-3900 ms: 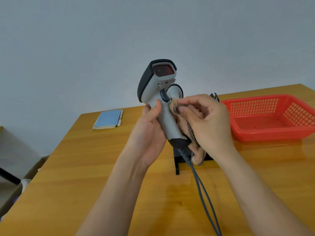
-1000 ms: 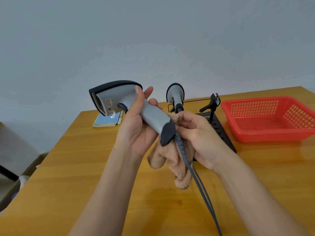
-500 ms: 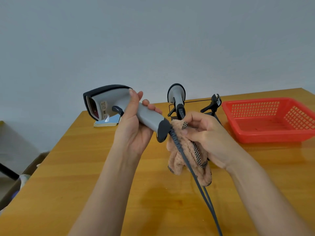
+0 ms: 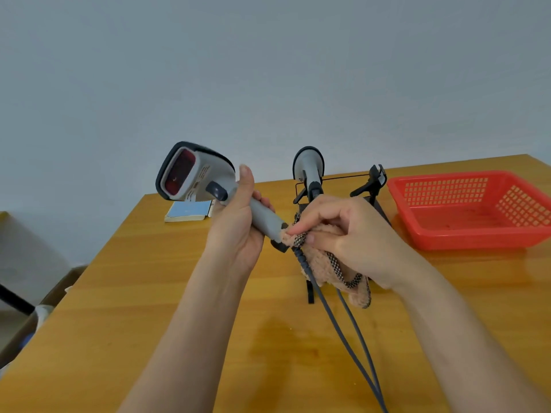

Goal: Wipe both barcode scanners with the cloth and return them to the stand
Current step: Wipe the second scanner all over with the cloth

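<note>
My left hand grips the handle of a grey barcode scanner, held tilted above the table with its red window facing me. My right hand pinches a tan cloth with a checkered edge against the butt of that handle. The rest of the cloth hangs below my palm. A second grey scanner sits upright in the black stand behind my hands. Two grey cables run from the scanners toward the table's near edge.
A red plastic basket stands at the right on the wooden table. A blue notebook lies at the back left, partly behind the held scanner. A cardboard box sits off the table's left edge.
The held scanner has turned so its window faces me and has risen a little. My right hand has brought the cloth up onto the end of the handle.
</note>
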